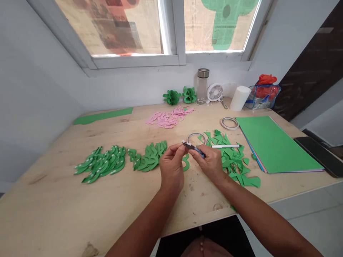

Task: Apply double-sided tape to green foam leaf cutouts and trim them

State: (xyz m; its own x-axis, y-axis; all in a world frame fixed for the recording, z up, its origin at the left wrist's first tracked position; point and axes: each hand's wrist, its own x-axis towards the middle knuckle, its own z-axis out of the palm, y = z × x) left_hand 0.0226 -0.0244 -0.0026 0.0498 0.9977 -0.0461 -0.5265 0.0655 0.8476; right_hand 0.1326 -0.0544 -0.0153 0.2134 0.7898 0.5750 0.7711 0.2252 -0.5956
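Partly hidden, a dark tool (191, 146) is gripped by the right hand (210, 160); the left hand (173, 164) pinches a whitish speck (183, 142), unclear. Below their fingers lies a wooden table (134, 203); beyond, a window (182, 39).

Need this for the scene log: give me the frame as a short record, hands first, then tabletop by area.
Right hand: grips slim black-and-blue hand tool
Left hand: fingertips pinched beside the tool's tip; anything held too small to tell
Left of hands: curved green paper cutouts, two groups, some with white patches
Right of hands: jagged green paper scraps, thin white rod across them
Far side: pile of pink paper cutouts
Far right: stacked coloured sheets, green on top
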